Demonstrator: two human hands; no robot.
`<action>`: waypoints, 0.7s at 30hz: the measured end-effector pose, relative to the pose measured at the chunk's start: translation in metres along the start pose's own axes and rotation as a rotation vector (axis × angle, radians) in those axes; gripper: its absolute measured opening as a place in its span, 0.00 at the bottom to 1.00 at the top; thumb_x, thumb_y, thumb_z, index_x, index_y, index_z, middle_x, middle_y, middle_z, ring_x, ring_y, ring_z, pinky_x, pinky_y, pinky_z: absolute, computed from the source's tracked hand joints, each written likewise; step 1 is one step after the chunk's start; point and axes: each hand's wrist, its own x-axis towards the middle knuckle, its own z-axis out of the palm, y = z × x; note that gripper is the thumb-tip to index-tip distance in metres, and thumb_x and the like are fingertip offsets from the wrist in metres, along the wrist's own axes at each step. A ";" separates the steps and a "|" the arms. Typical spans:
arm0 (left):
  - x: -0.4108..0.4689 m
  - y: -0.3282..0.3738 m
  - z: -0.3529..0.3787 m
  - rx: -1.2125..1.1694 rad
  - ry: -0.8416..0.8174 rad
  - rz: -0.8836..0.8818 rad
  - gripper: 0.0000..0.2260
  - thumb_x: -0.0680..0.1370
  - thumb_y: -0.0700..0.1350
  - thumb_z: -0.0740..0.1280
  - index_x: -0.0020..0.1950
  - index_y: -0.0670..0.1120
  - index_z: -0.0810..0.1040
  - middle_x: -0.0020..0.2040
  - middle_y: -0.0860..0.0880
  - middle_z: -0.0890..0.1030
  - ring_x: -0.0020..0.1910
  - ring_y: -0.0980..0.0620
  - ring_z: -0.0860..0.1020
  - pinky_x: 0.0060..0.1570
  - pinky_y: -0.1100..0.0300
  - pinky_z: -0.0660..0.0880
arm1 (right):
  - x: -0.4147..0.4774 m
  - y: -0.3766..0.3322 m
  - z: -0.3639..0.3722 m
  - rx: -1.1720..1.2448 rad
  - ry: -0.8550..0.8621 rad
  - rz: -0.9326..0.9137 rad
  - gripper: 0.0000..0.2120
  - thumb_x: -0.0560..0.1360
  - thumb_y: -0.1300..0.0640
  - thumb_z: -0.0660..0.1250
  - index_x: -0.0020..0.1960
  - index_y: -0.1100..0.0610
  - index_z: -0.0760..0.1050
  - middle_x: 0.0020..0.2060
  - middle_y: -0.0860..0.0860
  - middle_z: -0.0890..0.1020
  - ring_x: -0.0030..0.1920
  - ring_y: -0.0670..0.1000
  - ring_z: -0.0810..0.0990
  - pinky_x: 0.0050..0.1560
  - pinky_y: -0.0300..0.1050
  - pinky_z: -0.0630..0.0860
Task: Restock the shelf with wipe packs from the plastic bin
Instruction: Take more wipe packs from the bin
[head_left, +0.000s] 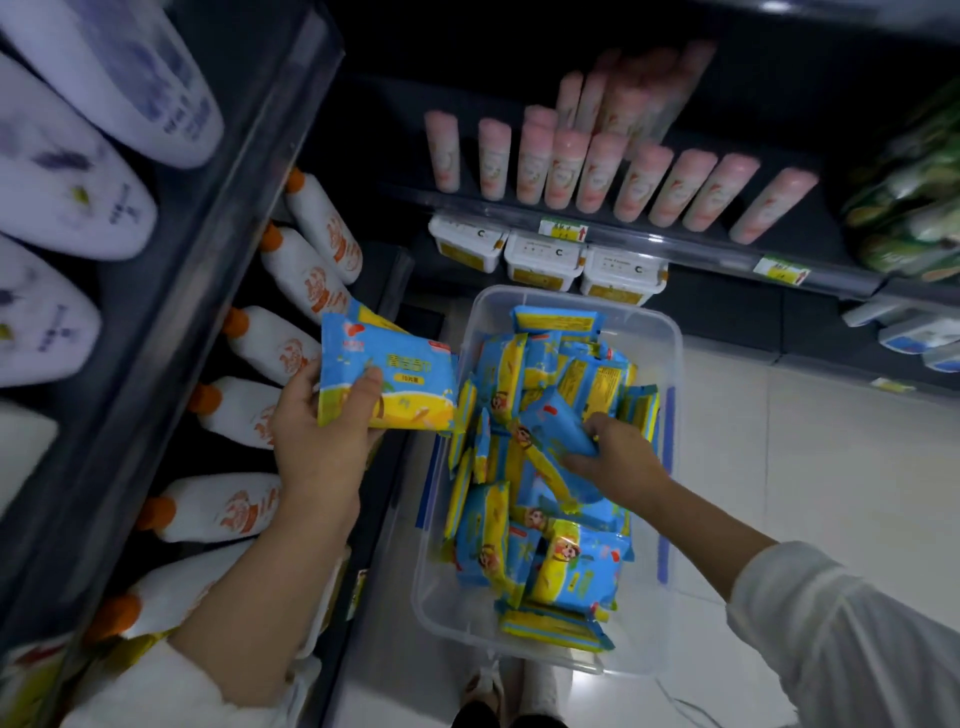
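left grip (322, 431): was closed round a blue-and-yellow wipe pack (387, 374), thumb across its face, held up between shelf (374, 519) and bin.
right grip (618, 457): fingers curled round another pack (558, 431) inside the bin.
plastic bin (675, 353): clear, stood on the floor (805, 467), heaped with packs.
shelf: carried white orange-capped bottles (296, 270).

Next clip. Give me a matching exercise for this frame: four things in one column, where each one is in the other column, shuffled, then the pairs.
1 left hand
2 right hand
3 plastic bin
4 pink tubes

a on the floor
b raised beside the bin, holding wipe packs
c down in the bin, gripping a pack
d standing in a row on a shelf

Pairs: 1-b; 2-c; 3-a; 4-d
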 end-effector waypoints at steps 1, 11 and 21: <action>-0.004 0.009 -0.001 -0.009 -0.002 0.008 0.14 0.74 0.42 0.70 0.60 0.47 0.76 0.51 0.49 0.82 0.47 0.54 0.82 0.42 0.59 0.81 | -0.004 -0.005 -0.009 0.034 0.028 -0.005 0.13 0.71 0.54 0.72 0.41 0.57 0.67 0.38 0.53 0.73 0.38 0.53 0.73 0.34 0.43 0.64; -0.062 0.108 -0.025 -0.029 0.013 0.171 0.08 0.73 0.45 0.72 0.49 0.52 0.77 0.45 0.47 0.82 0.40 0.52 0.79 0.31 0.63 0.76 | -0.070 -0.084 -0.105 0.514 0.156 -0.154 0.21 0.68 0.62 0.75 0.55 0.50 0.68 0.45 0.49 0.78 0.45 0.53 0.79 0.40 0.47 0.78; -0.175 0.191 -0.081 -0.076 0.100 0.292 0.12 0.72 0.39 0.73 0.52 0.49 0.77 0.39 0.50 0.81 0.33 0.52 0.77 0.32 0.58 0.75 | -0.167 -0.164 -0.163 0.743 -0.018 -0.337 0.09 0.74 0.61 0.69 0.53 0.56 0.76 0.47 0.56 0.84 0.44 0.58 0.84 0.47 0.58 0.81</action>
